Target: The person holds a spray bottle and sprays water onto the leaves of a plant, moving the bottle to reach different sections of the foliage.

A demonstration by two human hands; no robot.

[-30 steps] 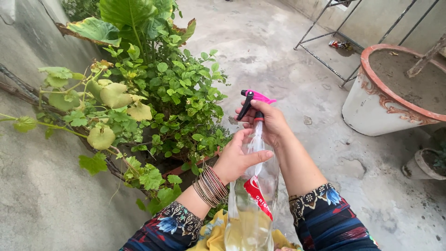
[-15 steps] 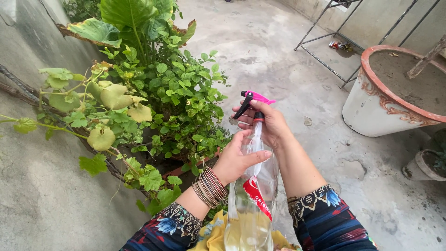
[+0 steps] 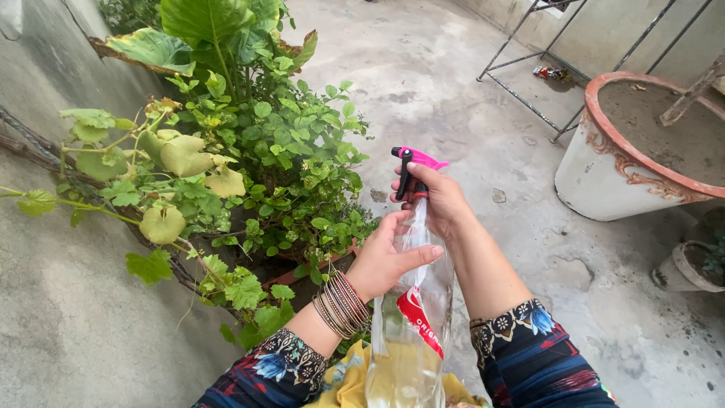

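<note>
I hold a clear plastic spray bottle [image 3: 410, 332] with pale liquid in it and a pink and black trigger head [image 3: 414, 162]. My left hand [image 3: 385, 257] grips the bottle's upper body from the left, bangles on its wrist. My right hand [image 3: 438, 198] wraps the neck, with its fingers pulled in on the black trigger. The nozzle points left at a leafy green potted plant [image 3: 294, 166].
A vine with yellowing leaves [image 3: 170, 181] runs along the grey wall on the left. A large white and terracotta pot [image 3: 604, 181] of soil stands at right, a small pot [image 3: 683, 268] below it. A metal frame [image 3: 529, 68] stands behind on the concrete floor.
The fingers of my right hand have pulled the black trigger in toward the bottle's neck; half a second ago it stuck out further. The bottle and my left hand have hardly moved.
</note>
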